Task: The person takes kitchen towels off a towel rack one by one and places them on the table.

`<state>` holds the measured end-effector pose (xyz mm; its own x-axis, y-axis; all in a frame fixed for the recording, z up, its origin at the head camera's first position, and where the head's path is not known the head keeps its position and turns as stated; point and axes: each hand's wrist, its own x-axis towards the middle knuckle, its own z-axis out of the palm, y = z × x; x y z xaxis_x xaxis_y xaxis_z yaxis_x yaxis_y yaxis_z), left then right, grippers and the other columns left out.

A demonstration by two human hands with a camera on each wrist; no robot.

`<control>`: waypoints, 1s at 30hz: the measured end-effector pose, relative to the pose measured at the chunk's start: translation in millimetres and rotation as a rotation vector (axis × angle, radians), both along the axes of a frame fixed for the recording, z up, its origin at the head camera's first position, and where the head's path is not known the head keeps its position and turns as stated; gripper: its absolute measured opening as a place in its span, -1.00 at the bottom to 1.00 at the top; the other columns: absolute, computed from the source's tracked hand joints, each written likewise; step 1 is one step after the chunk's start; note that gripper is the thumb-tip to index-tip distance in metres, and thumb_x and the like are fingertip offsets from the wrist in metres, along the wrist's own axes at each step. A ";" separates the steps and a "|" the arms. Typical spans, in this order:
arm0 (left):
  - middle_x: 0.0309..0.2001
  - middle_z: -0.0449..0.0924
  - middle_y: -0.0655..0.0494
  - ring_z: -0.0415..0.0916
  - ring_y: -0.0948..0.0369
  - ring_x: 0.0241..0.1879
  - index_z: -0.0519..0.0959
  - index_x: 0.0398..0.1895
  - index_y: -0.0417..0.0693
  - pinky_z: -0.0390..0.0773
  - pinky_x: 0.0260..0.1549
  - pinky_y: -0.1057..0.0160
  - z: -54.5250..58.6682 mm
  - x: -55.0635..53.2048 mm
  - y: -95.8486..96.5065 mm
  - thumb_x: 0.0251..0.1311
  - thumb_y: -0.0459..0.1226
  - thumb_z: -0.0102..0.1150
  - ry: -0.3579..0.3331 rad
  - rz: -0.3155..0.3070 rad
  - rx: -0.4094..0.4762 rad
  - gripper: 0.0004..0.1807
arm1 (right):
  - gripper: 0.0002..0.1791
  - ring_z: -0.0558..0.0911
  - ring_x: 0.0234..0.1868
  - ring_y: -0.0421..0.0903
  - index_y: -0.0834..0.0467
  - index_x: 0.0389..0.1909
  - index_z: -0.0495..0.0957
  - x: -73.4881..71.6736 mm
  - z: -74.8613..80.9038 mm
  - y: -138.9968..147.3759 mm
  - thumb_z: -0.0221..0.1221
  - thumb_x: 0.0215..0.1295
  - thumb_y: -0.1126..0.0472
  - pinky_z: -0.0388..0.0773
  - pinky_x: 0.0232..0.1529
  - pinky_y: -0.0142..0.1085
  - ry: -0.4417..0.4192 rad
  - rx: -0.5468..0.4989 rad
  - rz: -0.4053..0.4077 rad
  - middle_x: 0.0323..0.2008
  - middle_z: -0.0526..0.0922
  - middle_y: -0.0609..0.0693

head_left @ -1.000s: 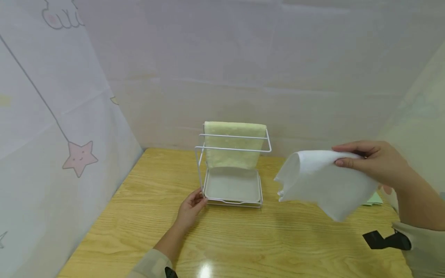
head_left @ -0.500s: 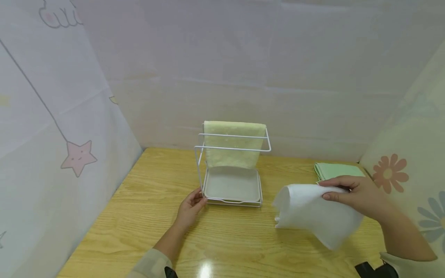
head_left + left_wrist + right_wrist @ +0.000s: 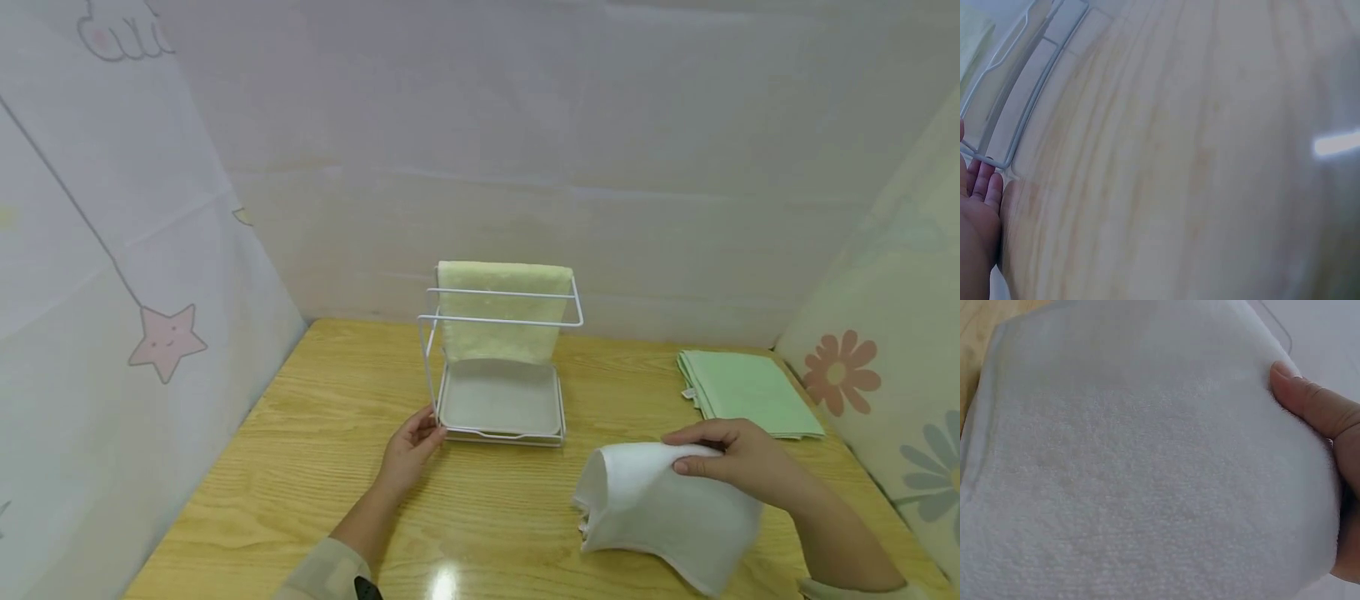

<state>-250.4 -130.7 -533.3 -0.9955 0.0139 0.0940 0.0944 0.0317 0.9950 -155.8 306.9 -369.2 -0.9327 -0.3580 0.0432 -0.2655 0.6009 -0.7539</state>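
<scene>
A white wire towel rack stands on the table with a grey-white tray in its base. My left hand holds the rack's front left bottom corner, thumb in front and fingers at the side. In the left wrist view, the fingertips lie right at the wire base. Over the rack's rearmost bar hangs a pale yellow towel. My right hand pinches a folded white towel by its top fold, right of the rack. Its fluffy surface fills most of the right wrist view, the thumb pressing its edge.
A folded light green towel lies at the back right of the wooden table. Printed fabric walls enclose the table at the back and both sides. The rack's two front bars hold nothing.
My right hand has brought the white towel down and slightly left, nearer the table's front. The green towel has come into full view behind it. My left hand stays at the rack.
</scene>
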 end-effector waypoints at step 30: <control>0.09 0.50 -0.31 0.50 0.35 -0.12 0.38 0.34 -0.22 0.57 -0.15 0.52 -1.3 0.6 -0.7 0.29 -0.35 0.20 -0.013 0.006 -0.030 -0.46 | -0.43 0.52 0.10 0.07 0.15 0.15 0.59 -90.1 -117.7 47.2 0.30 0.23 -0.11 0.46 -0.07 -0.25 -0.126 0.168 -0.272 0.18 0.58 0.23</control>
